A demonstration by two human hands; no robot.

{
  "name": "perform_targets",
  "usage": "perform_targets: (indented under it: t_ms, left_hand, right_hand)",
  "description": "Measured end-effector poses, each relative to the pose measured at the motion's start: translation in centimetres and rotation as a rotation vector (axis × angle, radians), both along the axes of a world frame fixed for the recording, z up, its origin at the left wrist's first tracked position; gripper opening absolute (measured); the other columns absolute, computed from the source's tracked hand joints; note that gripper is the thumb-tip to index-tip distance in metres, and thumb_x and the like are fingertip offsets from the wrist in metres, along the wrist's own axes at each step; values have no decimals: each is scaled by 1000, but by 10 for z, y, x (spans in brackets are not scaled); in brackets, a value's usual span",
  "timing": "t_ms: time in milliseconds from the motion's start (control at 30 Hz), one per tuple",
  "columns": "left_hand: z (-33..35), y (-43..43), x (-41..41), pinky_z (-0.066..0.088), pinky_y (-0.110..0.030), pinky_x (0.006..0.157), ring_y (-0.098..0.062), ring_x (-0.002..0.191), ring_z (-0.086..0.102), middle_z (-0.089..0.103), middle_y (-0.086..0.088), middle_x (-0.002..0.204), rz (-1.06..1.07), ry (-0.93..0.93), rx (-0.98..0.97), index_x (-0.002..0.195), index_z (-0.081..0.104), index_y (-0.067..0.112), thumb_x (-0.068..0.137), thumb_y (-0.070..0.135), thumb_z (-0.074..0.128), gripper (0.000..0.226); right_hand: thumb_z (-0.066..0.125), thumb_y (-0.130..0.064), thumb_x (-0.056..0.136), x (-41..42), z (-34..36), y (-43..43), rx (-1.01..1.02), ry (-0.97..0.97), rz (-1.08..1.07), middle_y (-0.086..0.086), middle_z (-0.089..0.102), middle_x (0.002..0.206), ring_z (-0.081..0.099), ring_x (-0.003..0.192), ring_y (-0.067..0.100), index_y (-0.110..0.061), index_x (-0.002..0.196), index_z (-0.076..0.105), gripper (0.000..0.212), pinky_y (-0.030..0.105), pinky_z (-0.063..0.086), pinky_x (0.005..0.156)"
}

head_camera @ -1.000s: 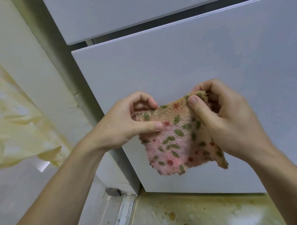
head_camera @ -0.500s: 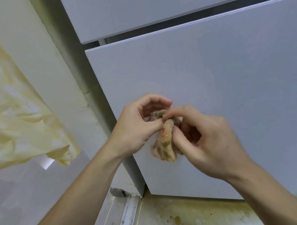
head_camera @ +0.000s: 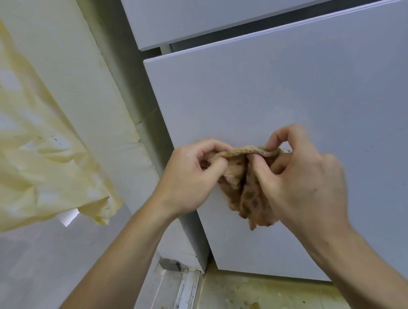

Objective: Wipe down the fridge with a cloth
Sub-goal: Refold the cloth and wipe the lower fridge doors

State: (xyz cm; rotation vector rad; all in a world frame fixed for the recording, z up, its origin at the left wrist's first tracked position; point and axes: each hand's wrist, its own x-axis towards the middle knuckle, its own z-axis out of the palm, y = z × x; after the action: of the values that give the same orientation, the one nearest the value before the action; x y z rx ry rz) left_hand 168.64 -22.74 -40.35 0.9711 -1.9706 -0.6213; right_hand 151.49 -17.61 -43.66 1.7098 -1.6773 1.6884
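Observation:
A small pink cloth (head_camera: pixel 247 194) with green and red spots hangs folded between both hands, in front of the fridge's lower white door (head_camera: pixel 289 92). My left hand (head_camera: pixel 187 180) pinches its upper left edge between thumb and fingers. My right hand (head_camera: pixel 300 178) pinches the upper right edge, its fingers curled round the fold. The cloth's lower part droops below the hands, close to the door surface. An upper white door (head_camera: pixel 204 14) sits above a dark gap.
A pale yellow plastic sheet (head_camera: pixel 34 150) hangs at the left beside a cream wall (head_camera: pixel 82 78). Below the fridge lies a stained yellowish floor (head_camera: pixel 263 299) and a white metal door track (head_camera: pixel 185 295).
The cloth, spread flat a second ago, was bunched together and is now held folded with its top edge stretched between both hands. Both hands have shifted slightly right.

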Motion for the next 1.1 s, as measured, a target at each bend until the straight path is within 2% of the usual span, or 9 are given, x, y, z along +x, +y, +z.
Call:
perform_targets:
  t_ms: [133, 233, 333, 433, 567, 700, 900, 1000, 1100]
  left_hand:
    - [-5, -2, 0, 51, -40, 61, -19, 63, 62, 69, 6, 76, 137, 13, -196, 94, 70, 26, 93, 13, 57, 18]
    - [-11, -7, 6, 49, -37, 59, -14, 61, 59, 66, 8, 75, 282, -71, -540, 94, 67, 18, 87, 12, 62, 10]
    - [-20, -13, 11, 48, -36, 56, -12, 60, 54, 65, 8, 77, 392, -48, -650, 93, 67, 13, 86, 10, 65, 8]
    - [-31, -17, 14, 49, -32, 65, -14, 74, 56, 65, 2, 89, 438, -28, -701, 100, 67, 7, 88, 10, 66, 12]
    - [-38, -27, 28, 44, -32, 97, -26, 108, 56, 62, -14, 113, 461, -32, -784, 113, 67, -1, 93, 17, 61, 28]
    - [-39, -39, 42, 30, -41, 118, -28, 137, 41, 48, -22, 144, 557, 65, -761, 133, 59, -2, 95, 14, 54, 41]
    - [-41, -56, 49, 28, -56, 123, -32, 151, 31, 35, -23, 159, 561, 181, -733, 148, 44, -3, 103, 15, 41, 49]
    - [-43, -64, 54, 18, -58, 128, -42, 157, 22, 26, -24, 166, 649, 55, -764, 156, 34, -4, 102, 8, 44, 57]
    - [-49, -75, 69, 14, -59, 129, -44, 158, 15, 20, -28, 168, 650, 39, -766, 158, 28, -5, 100, 1, 43, 60]
  right_hand:
    - [77, -20, 93, 16, -18, -6, -113, -12, 54, -6, 62, 69, 59, 58, 20, -17, 97, 49, 29, 40, 48, 49]
    - [76, -11, 93, 29, -46, -21, -187, 53, 61, 4, 57, 93, 55, 80, 23, -8, 102, 67, 13, 42, 50, 68]
    - [76, -9, 93, 36, -72, -36, -252, 189, -103, 6, 51, 118, 53, 104, 26, -13, 122, 75, 29, 41, 45, 88]
    - [68, -10, 98, 40, -82, -47, -305, 325, -201, 4, 48, 144, 47, 128, 25, -22, 141, 66, 45, 39, 34, 106]
    - [55, -20, 103, 44, -91, -55, -203, 443, -201, 0, 29, 168, 25, 152, 22, -35, 156, 44, 57, 43, 10, 129]
    - [54, -35, 107, 41, -75, -64, -194, 511, -212, -6, 16, 174, 12, 161, 15, -39, 160, 37, 56, 44, 1, 130]
    - [40, -62, 108, 67, 0, -77, -252, 531, -257, -3, 27, 170, 24, 158, 19, -41, 160, 37, 56, 52, 1, 127]
    - [34, -60, 110, 83, 33, -85, -284, 504, -321, 1, 34, 168, 29, 157, 26, -41, 160, 36, 53, 61, 9, 124]
    - [40, -50, 112, 93, 30, -90, -359, 484, -349, 2, 40, 165, 34, 155, 26, -40, 157, 43, 47, 63, 17, 123]
